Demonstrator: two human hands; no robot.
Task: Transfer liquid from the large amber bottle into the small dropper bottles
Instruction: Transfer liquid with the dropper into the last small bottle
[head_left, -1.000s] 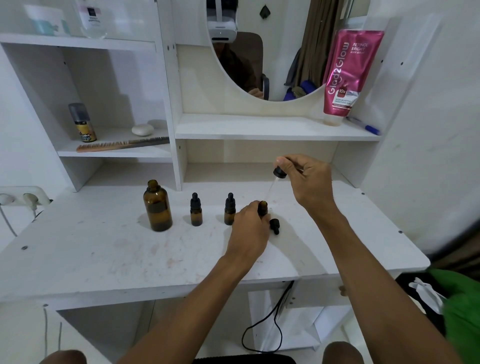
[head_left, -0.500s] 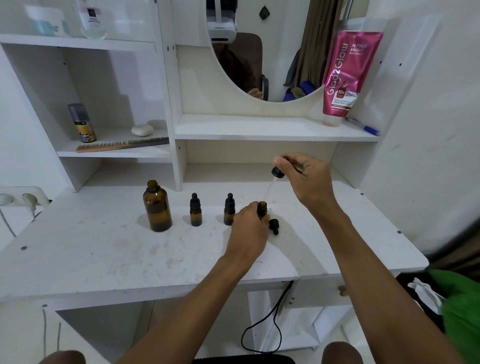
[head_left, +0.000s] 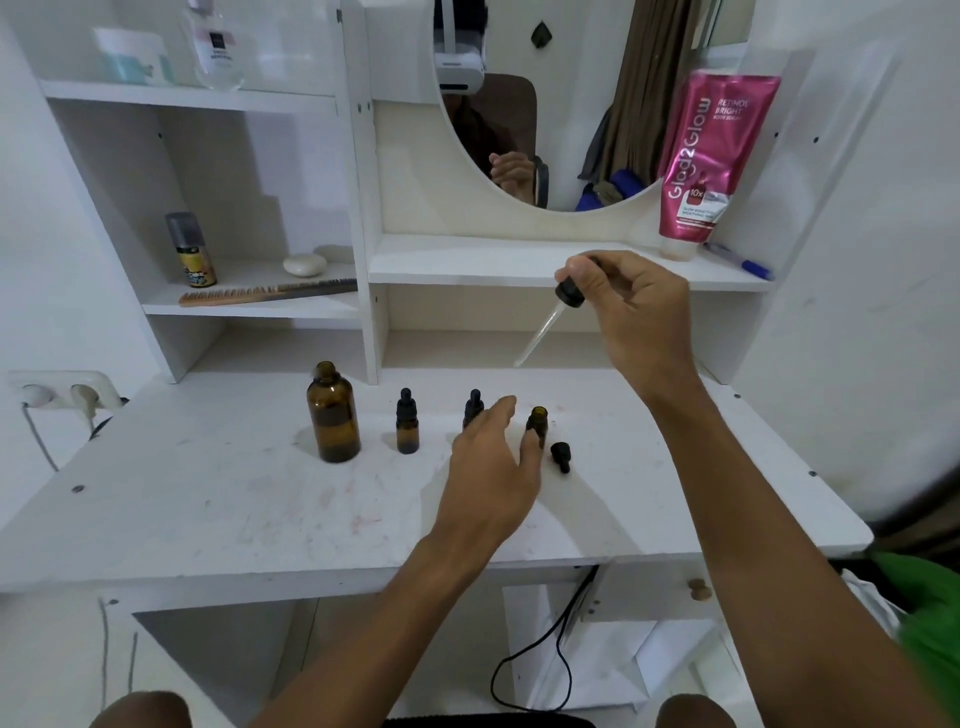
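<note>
The large amber bottle (head_left: 333, 419) stands uncapped on the white desk (head_left: 208, 499). To its right stand a capped small dropper bottle (head_left: 407, 428) and a second capped one (head_left: 473, 408), partly behind my left hand (head_left: 491, 467). That hand hovers with fingers spread, next to an uncapped small amber bottle (head_left: 537, 422); a fingertip is close to it. A small black dropper cap (head_left: 561, 455) lies just right of that bottle. My right hand (head_left: 631, 317) is raised above the desk, pinching a long glass dropper (head_left: 550, 319) by its black top, tip pointing down-left.
Shelves rise behind the desk with a comb (head_left: 265, 294), a spray can (head_left: 191, 250) and a pink tube (head_left: 709, 156). A blue pen (head_left: 737, 262) lies on the middle shelf. A power strip (head_left: 62, 397) sits at the left; a black cable (head_left: 550, 660) hangs below.
My left hand has let go of the uncapped small bottle and opened, shifting left. My right hand has lifted the long dropper up and away from that bottle's mouth.
</note>
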